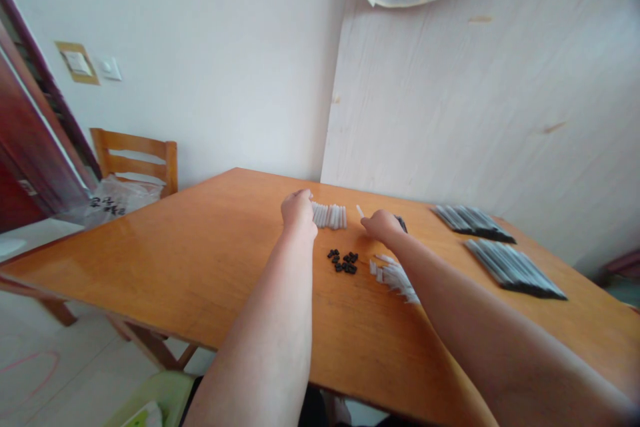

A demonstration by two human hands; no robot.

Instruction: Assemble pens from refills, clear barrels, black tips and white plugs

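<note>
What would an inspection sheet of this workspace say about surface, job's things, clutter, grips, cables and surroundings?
Surface: wooden table.
Job's things: white row; black pieces nearer the camera; white pile, partly behind the right arm.
Clutter: far bundle and near bundle at right, perhaps work stock; dark thing beside the right grip, unclear.
Left grip: at the row's left end; hold unclear.
Right grip: holds white stick.
Cables: nothing seen.
Surroundings: chair, bag, wall.

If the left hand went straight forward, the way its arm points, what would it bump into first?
Probably the pale wall. Past the left hand, only bare tabletop shows before it, though depth is hard to judge and the hand hides what's right behind it.
</note>
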